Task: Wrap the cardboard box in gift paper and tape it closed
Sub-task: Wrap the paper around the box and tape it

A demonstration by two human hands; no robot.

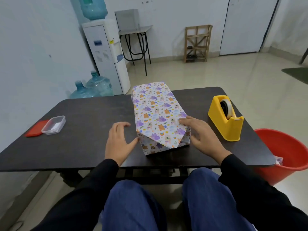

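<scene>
Currently, the wrapped box [158, 117] lies mid-table [91, 114], lengthwise away from you, its near end flap folded down to a point. Your right hand [201, 134] rests on its top right edge, fingers straight, gripping nothing. Your left hand [118, 142] is relaxed and empty, with the thumb at the near left corner. The tape dispenser [225, 119] stands near, to the right.

Softly and evenly lit, cool and diffuse, moderately bright; pale sheen on the floor tiles [233, 77] at right, dull grey reflection across the dark table [93, 114]; only faint, blurred shadow beneath the table's near edge; slightly soft throughout, with smearing at the fingertips of the left hand [118, 142]; strongly bowed toward the edges, walls and door [246, 25] leaning outward.
</scene>
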